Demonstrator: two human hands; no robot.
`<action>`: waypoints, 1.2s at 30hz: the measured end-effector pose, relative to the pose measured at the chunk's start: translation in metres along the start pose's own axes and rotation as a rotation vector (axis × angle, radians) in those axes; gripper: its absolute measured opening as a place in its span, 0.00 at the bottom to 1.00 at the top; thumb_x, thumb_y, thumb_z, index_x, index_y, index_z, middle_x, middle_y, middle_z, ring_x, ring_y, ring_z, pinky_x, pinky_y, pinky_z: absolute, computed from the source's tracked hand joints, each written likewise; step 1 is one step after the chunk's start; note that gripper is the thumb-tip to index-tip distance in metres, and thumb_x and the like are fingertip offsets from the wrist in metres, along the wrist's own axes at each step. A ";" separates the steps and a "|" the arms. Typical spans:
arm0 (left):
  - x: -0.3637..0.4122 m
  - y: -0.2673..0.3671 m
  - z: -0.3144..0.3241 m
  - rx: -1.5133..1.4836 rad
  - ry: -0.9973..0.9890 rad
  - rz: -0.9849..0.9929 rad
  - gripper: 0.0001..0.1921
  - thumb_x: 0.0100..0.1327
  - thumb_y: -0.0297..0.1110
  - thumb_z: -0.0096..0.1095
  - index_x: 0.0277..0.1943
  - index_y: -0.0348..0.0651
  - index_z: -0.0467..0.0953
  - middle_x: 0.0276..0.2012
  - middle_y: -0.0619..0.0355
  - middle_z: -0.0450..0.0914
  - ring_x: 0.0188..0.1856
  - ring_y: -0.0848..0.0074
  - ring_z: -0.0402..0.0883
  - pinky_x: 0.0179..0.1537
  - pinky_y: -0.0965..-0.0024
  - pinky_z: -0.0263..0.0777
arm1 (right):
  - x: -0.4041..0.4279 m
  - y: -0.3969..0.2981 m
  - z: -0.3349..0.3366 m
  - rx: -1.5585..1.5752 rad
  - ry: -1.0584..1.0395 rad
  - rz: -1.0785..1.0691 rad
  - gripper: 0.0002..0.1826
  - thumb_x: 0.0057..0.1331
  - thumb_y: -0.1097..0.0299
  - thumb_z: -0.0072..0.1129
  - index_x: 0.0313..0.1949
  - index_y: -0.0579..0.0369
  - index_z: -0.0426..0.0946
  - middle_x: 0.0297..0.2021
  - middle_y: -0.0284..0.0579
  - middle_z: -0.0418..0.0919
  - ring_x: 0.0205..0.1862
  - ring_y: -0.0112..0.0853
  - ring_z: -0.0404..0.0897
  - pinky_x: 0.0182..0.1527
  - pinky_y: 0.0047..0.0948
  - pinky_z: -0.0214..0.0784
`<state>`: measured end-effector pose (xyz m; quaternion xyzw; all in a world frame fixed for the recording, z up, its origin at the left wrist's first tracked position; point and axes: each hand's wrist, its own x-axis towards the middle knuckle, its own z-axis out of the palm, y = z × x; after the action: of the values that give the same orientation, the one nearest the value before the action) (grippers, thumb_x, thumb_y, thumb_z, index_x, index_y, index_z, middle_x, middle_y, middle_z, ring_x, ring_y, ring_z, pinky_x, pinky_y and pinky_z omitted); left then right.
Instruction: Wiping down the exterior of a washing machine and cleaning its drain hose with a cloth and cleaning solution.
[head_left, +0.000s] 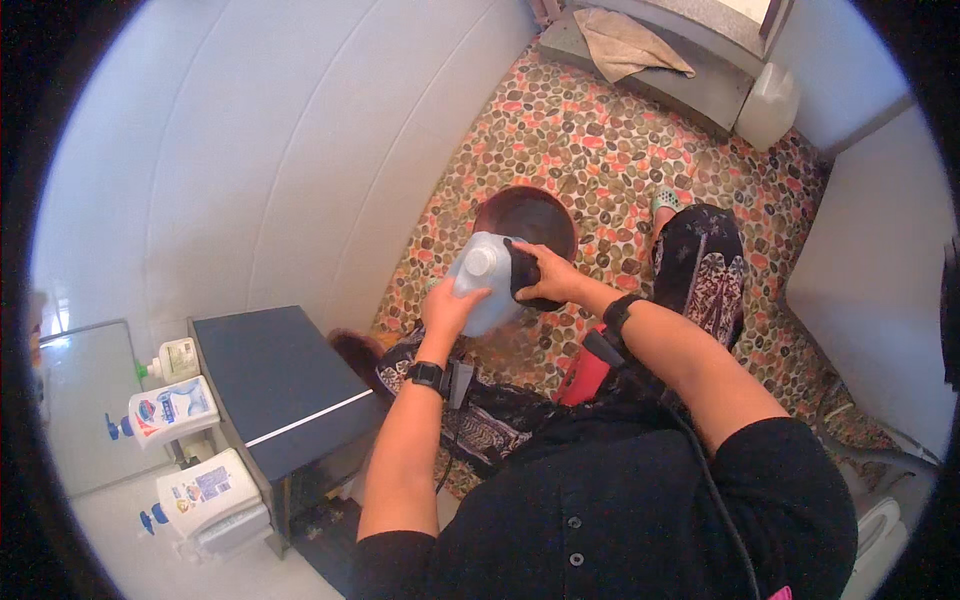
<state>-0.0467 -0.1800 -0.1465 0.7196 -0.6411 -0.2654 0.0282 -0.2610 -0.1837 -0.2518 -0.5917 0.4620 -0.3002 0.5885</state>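
Note:
A translucent white plastic jug (491, 304) with a round white cap is tilted above the floor, its cap towards the upper left. My left hand (450, 307) grips the near left side of the jug just below the cap. Against the jug's right side my right hand (551, 274) presses a black cloth (525, 274), fingers spread over it. Just beyond both hands stands a dark reddish-brown round basin (525, 214), partly hidden by the jug and the right hand. Its contents look dark and cannot be told.
Several pump bottles (172, 412) stand at the left beside a dark blue cabinet (281, 382). A beige cloth (626, 45) lies on the grey step (675, 97) at the top, another translucent jug (769, 105) beside it. Something red (583, 375) shows between my legs on the pebble-patterned floor (615, 172).

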 end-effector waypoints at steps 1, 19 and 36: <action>-0.006 -0.001 0.001 -0.059 0.015 0.022 0.27 0.45 0.54 0.72 0.42 0.41 0.80 0.35 0.49 0.83 0.37 0.60 0.83 0.39 0.61 0.74 | 0.000 0.007 0.002 -0.032 -0.016 -0.035 0.54 0.42 0.59 0.77 0.67 0.48 0.55 0.63 0.57 0.61 0.65 0.50 0.61 0.64 0.41 0.57; -0.024 -0.023 0.002 -0.030 0.183 -0.058 0.31 0.47 0.59 0.70 0.44 0.40 0.79 0.37 0.47 0.82 0.41 0.56 0.81 0.42 0.59 0.73 | -0.016 -0.068 0.002 -0.166 0.015 0.125 0.39 0.42 0.58 0.72 0.53 0.63 0.71 0.41 0.56 0.80 0.45 0.44 0.80 0.48 0.36 0.71; -0.022 -0.009 0.010 -0.330 0.160 0.209 0.42 0.53 0.61 0.63 0.60 0.37 0.61 0.52 0.37 0.74 0.54 0.50 0.75 0.53 0.55 0.67 | -0.021 -0.075 0.061 0.281 -0.216 0.026 0.25 0.56 0.69 0.65 0.52 0.62 0.70 0.51 0.52 0.73 0.53 0.43 0.74 0.54 0.37 0.68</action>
<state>-0.0434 -0.1551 -0.1511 0.6537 -0.6557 -0.3044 0.2237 -0.1998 -0.1477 -0.1828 -0.5263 0.3575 -0.2889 0.7153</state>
